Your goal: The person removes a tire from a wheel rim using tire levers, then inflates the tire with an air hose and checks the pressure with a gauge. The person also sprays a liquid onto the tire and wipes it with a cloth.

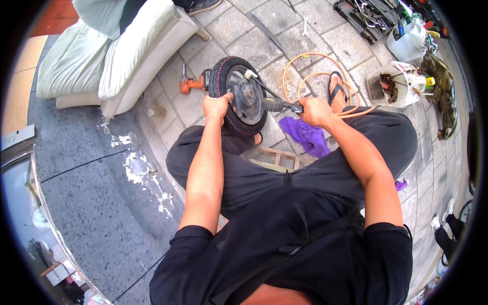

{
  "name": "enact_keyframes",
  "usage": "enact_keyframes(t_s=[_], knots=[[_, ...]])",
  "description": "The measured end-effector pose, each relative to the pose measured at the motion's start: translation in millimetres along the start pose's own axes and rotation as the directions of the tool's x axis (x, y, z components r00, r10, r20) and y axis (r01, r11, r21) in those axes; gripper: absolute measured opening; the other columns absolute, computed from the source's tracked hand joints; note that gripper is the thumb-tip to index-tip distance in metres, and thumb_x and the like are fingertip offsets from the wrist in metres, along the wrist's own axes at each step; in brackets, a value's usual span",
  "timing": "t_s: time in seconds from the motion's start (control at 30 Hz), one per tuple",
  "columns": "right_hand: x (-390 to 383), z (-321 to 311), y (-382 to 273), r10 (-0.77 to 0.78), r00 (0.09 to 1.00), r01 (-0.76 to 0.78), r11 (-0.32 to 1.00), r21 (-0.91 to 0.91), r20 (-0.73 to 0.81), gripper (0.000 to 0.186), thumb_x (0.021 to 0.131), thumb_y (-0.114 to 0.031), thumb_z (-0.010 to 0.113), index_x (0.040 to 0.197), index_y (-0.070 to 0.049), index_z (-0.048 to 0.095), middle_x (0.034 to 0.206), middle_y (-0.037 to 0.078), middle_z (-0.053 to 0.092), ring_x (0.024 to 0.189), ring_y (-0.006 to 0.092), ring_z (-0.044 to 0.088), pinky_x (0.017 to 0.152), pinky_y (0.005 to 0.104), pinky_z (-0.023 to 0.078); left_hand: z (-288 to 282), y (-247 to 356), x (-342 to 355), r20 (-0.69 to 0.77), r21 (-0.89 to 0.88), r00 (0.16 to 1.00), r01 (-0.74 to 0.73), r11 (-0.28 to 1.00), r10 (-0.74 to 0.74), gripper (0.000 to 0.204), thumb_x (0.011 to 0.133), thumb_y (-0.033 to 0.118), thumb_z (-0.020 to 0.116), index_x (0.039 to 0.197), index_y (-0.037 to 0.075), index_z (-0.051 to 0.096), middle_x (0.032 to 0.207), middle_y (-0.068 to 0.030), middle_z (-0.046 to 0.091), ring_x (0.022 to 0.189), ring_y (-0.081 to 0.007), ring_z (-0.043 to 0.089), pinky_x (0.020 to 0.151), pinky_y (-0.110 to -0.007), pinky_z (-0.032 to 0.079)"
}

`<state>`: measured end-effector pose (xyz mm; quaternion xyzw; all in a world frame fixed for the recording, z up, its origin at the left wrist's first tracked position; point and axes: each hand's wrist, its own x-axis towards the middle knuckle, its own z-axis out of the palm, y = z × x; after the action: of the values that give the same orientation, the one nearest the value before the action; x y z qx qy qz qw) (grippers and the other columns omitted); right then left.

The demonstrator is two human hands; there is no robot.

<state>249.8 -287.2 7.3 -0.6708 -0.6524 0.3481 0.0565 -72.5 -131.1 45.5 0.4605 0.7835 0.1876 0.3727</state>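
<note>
A small wheel with a black tyre [219,76] and a grey hub [245,94] stands upright between my knees. My left hand [217,107] is closed round its near left side, thumb over the rim. In my right hand [316,112] is what looks like a tyre inflator [276,105], black with a ribbed body. From it a short black hose [268,89] runs to a pale fitting [249,74] at the wheel's upper rim. Whether that fitting sits on a valve is too small to tell. An orange air hose [285,76] lies coiled beyond my right hand.
An orange cordless impact driver [189,85] lies left of the wheel. A purple cloth [307,134] and a small wooden frame [277,157] are close by. A cushioned seat [142,56] stands far left; an open toolbox [368,18] and white plastic containers [381,84] are far right.
</note>
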Motion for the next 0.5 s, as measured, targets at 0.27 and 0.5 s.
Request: enact_keyframes(t_s=[0.27,0.5], knots=[[4.4,4.0,10.8,-0.018,0.998,0.019,1.000,0.003,-0.056,0.025,0.088,-0.028,0.071,0.094,-0.004,0.069,0.095,0.023,0.075,0.094,0.0437,0.073,0.084,0.0545,0.057,-4.3,34.9,-30.4,-0.012,-0.043,0.999,0.044,0.998,-0.045,0.059,0.072,0.017,0.093,0.115,-0.010,0.064,0.109,-0.0203,0.074,0.091,-0.0277,0.072,0.085,-0.040,0.058],[7.2,8.7,18.4,-0.039,0.996,0.038,0.999,-0.009,-0.077,0.024,0.087,-0.027,0.071,0.095,-0.004,0.068,0.094,0.023,0.075,0.092,0.0443,0.073,0.083,0.0551,0.057,-6.3,44.5,-36.4,0.015,-0.054,0.998,0.060,0.997,-0.059,0.062,0.071,0.018,0.093,0.116,-0.010,0.062,0.111,-0.0218,0.073,0.094,-0.0286,0.072,0.087,-0.041,0.058]])
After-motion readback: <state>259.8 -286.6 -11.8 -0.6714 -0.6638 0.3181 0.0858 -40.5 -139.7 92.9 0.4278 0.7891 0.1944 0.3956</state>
